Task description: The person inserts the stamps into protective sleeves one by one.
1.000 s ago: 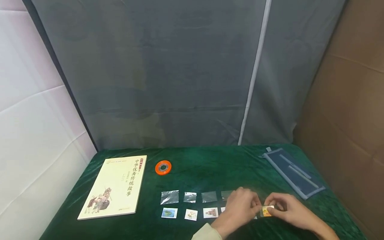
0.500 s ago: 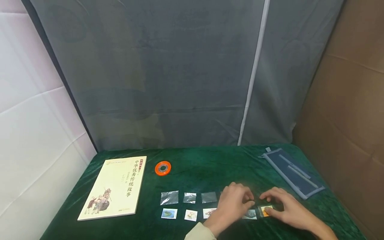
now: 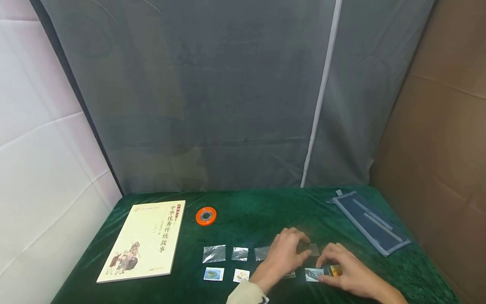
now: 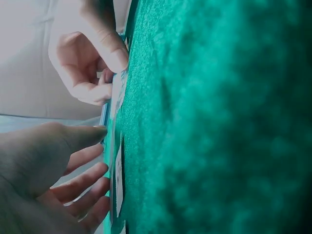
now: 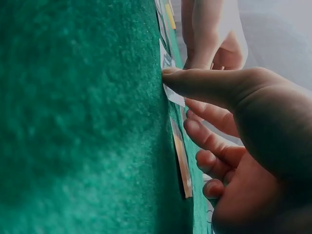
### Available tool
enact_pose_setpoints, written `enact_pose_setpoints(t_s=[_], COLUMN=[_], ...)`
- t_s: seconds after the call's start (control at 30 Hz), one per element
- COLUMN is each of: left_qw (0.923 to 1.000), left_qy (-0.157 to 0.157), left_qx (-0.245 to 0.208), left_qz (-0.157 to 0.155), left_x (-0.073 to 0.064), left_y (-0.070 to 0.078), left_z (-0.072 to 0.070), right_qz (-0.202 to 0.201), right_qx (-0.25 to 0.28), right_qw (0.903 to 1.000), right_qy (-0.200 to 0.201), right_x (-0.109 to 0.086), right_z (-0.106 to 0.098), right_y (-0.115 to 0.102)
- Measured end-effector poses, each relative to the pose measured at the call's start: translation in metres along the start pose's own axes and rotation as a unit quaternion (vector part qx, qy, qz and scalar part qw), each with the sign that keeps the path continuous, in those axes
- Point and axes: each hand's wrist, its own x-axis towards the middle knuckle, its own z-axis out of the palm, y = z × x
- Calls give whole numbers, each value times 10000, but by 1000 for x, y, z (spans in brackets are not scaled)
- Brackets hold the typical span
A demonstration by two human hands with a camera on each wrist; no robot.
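Note:
My right hand holds a grey-blue stamp at its right edge between thumb and forefinger. In the right wrist view the thumb lies on that stamp, which tilts off the green cloth. A yellow stamp in a clear sleeve lies partly under the right hand. My left hand hovers to the left with fingers loosely bent, holding nothing. A clear sleeve shows just beyond its fingertips. Another clear sleeve is partly covered by this hand, and a stamp peeks out below it.
Two more clear sleeves lie left of the hands, above a blue-green stamp and a floral stamp. Farther off are an orange tape roll, a cream book and a dark zip pouch.
My right hand has left the yellow stamp and shifted left onto the grey-blue one. The left hand has drawn away leftward, covering other stamps and sleeves.

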Motion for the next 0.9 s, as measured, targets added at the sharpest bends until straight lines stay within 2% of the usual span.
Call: enact_pose_setpoints(t_s=[0.27, 0.43, 0.53, 0.7, 0.8, 0.9], left_qw=[9992, 9996, 9995, 9955, 9877, 9775], left_qy=[-285, -197, -114, -45, 41, 223], left_qx=[204, 8, -205, -921, -1542, -2086], left_qz=[-209, -221, -198, -237, -262, -221], left_x=[0, 0, 1, 0, -3, -9], left_y=[4, 3, 0, -8, -14, -21], left_z=[-6, -7, -6, -8, -14, -23], right_qz=[-235, -470, -597, -708, -496, -246], right_qx=[428, 663, 697, 872, 1225, 1313], right_qw=[9986, 9967, 9956, 9923, 9903, 9899], right_qy=[-182, -40, 204, 526, 427, 467], right_x=[1, 2, 4, 10, 15, 23], right_z=[0, 0, 1, 1, 1, 2], right_y=[-1, -2, -3, -5, -10, -15])
